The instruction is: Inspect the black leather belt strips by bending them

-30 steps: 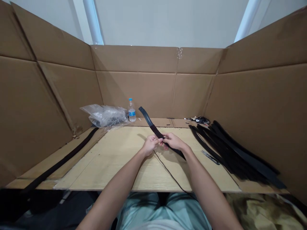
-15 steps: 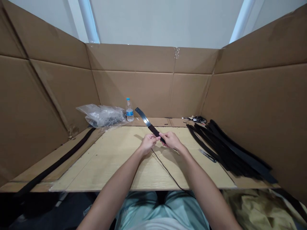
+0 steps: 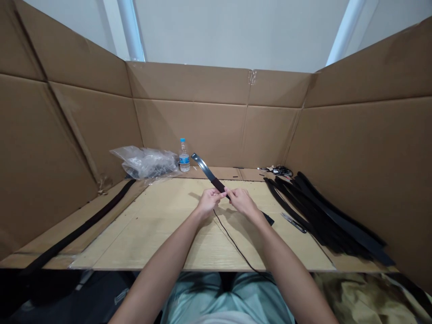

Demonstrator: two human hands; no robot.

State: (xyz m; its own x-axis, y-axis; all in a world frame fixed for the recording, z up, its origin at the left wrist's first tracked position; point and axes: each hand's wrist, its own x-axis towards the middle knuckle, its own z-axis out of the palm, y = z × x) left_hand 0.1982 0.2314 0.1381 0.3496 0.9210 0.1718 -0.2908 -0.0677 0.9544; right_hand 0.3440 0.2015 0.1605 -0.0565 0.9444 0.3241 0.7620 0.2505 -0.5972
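Observation:
Both my hands meet over the middle of the wooden board [image 3: 162, 234] and grip a black strap [image 3: 206, 171] between them. My left hand [image 3: 208, 202] pinches it from the left, fingers closed. My right hand [image 3: 241, 201] is closed on it from the right. The strap's far end rises toward the back wall, and its near end [image 3: 268, 219] shows past my right wrist. A thin black cord [image 3: 232, 243] runs from my hands toward my lap.
A pile of black straps [image 3: 324, 211] lies along the right cardboard wall, with scissors [image 3: 294, 222] beside it. One long black strap [image 3: 84, 225] lies at the left. A clear plastic bag [image 3: 145, 162] and a water bottle [image 3: 184, 156] stand at the back. Cardboard walls enclose three sides.
The strap has slid through my hands, so its near end now shows beyond my right wrist. My hands stay together at the same spot.

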